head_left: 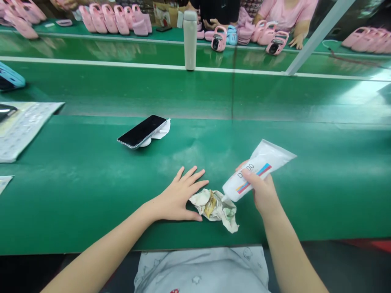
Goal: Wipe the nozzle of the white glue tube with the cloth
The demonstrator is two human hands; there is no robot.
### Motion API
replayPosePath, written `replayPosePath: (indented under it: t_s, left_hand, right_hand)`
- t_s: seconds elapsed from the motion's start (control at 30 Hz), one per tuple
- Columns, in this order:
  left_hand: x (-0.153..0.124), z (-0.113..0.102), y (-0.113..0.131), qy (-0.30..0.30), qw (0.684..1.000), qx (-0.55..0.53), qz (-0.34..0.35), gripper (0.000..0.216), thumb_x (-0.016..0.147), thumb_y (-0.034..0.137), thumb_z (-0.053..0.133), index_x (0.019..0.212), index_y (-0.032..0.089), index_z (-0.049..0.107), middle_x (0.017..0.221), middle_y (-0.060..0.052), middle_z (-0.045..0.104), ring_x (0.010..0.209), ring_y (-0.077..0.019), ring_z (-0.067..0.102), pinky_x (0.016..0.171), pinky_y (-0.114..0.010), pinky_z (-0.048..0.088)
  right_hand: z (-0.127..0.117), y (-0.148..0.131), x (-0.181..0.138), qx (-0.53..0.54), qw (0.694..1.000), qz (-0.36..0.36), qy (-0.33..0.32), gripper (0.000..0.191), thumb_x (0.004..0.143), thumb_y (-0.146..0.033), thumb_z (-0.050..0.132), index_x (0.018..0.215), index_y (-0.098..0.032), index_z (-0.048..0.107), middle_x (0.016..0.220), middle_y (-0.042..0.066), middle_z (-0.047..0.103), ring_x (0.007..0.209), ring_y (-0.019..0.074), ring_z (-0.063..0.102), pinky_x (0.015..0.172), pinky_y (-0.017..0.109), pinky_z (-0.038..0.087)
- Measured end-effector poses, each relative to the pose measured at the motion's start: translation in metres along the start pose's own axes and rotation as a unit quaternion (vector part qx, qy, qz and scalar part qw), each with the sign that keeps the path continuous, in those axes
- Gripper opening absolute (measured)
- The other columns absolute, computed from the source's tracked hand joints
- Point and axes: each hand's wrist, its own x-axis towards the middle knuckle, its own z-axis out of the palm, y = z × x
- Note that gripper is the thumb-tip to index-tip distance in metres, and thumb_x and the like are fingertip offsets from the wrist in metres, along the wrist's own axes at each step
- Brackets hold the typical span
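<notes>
Green matting covers the table (91, 191), and both forearms reach onto it from the near edge. The left hand (179, 197) lies flat, palm down, fingers spread and pointing toward one o'clock, grasping nothing; its thumb edge touches the left side of a crumpled paper wad (215, 206). The left forearm runs in from seven o'clock, low over the mat. The right hand (261, 189) is closed around a white tube (255, 173), thumb across its front and fingers wrapped behind. The tube is tilted, its flat crimped end up toward two o'clock, its nozzle down toward eight o'clock and touching the top of the wad. The right wrist bends slightly inward, the forearm coming from five o'clock.

The wad sits between the two hands, near the table's front edge, stained yellow-brown in its folds.

At eleven o'clock from the left hand, well apart, a dark phone (142, 131) rests slanted on a small white stand. A tall pale bottle (190, 40) stands upright at twelve o'clock on the far strip. Pink cases (116, 19) line the far side.
</notes>
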Motion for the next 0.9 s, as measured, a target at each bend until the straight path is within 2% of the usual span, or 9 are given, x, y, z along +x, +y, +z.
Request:
replayPosePath:
  t_s: [0.13, 0.3, 0.4, 0.53, 0.67, 0.8, 0.9]
  left_hand:
    - [-0.001, 0.002, 0.0, 0.011, 1.0, 0.018, -0.005, 0.081, 0.065, 0.062, 0.06, 0.131, 0.02, 0.04, 0.146, -0.012, 0.021, 0.135, -0.033, 0.008, 0.106, -0.055, -0.001]
    - [0.0, 0.002, 0.001, 0.014, 1.0, 0.019, -0.003, 0.08, 0.065, 0.066, 0.056, 0.129, 0.019, 0.042, 0.145, -0.012, 0.024, 0.135, -0.0333, 0.009, 0.106, -0.057, 0.001]
    - [0.0, 0.002, 0.001, 0.02, 1.0, 0.012, -0.007, 0.077, 0.066, 0.067, 0.054, 0.126, 0.02, 0.045, 0.144, -0.012, 0.027, 0.134, -0.0332, 0.011, 0.106, -0.057, 0.002]
    - [0.001, 0.003, 0.0, 0.021, 0.999, 0.025, -0.007, 0.072, 0.067, 0.063, 0.058, 0.126, 0.023, 0.047, 0.144, -0.011, 0.026, 0.134, -0.0345, 0.011, 0.105, -0.058, 0.002]
    - [0.002, 0.003, 0.0, 0.025, 0.999, 0.017, -0.013, 0.061, 0.07, 0.057, 0.059, 0.123, 0.029, 0.05, 0.144, -0.009, 0.026, 0.134, -0.0346, 0.012, 0.104, -0.059, 0.003]
    - [0.001, -0.002, 0.002, 0.038, 0.998, -0.046, -0.024, 0.054, 0.069, 0.053, 0.062, 0.117, 0.029, 0.054, 0.142, -0.007, 0.032, 0.134, -0.033, 0.014, 0.106, -0.057, 0.0]
    - [0.002, -0.007, 0.002, 0.041, 0.984, -0.172, -0.028, 0.049, 0.071, 0.045, 0.064, 0.115, 0.025, 0.053, 0.137, -0.007, 0.04, 0.131, -0.0299, 0.025, 0.108, -0.053, 0.002]
  right_hand:
    - [0.003, 0.003, 0.006, -0.041, 0.998, 0.02, -0.047, 0.018, 0.071, -0.032, 0.067, 0.074, -0.014, 0.063, 0.067, 0.004, 0.061, 0.06, 0.0173, 0.057, 0.053, 0.022, 0.048]
    - [0.0, 0.001, 0.014, -0.05, 0.998, -0.004, -0.043, 0.02, 0.071, -0.034, 0.066, 0.074, -0.015, 0.063, 0.067, 0.003, 0.06, 0.059, 0.0169, 0.057, 0.052, 0.021, 0.046]
    - [-0.002, 0.003, 0.017, -0.088, 0.994, 0.003, -0.072, 0.021, 0.072, -0.036, 0.064, 0.075, -0.015, 0.062, 0.067, 0.003, 0.061, 0.059, 0.0185, 0.058, 0.051, 0.023, 0.045]
    - [-0.002, 0.009, 0.017, -0.147, 0.982, -0.003, -0.119, 0.019, 0.073, -0.034, 0.063, 0.074, -0.015, 0.063, 0.068, 0.003, 0.062, 0.061, 0.0202, 0.058, 0.05, 0.024, 0.042]
    - [-0.002, 0.015, 0.017, -0.189, 0.97, -0.047, -0.148, 0.014, 0.074, -0.03, 0.061, 0.071, -0.017, 0.063, 0.064, 0.002, 0.061, 0.059, 0.0193, 0.057, 0.053, 0.025, 0.041]
    - [-0.001, 0.019, 0.017, -0.183, 0.968, -0.075, -0.153, 0.015, 0.076, -0.031, 0.059, 0.069, -0.018, 0.062, 0.068, 0.002, 0.061, 0.061, 0.0191, 0.057, 0.057, 0.027, 0.043]
    - [0.0, 0.017, 0.016, -0.126, 0.979, -0.094, -0.131, 0.013, 0.076, -0.03, 0.059, 0.07, -0.018, 0.061, 0.071, 0.002, 0.06, 0.065, 0.0189, 0.057, 0.06, 0.027, 0.045]
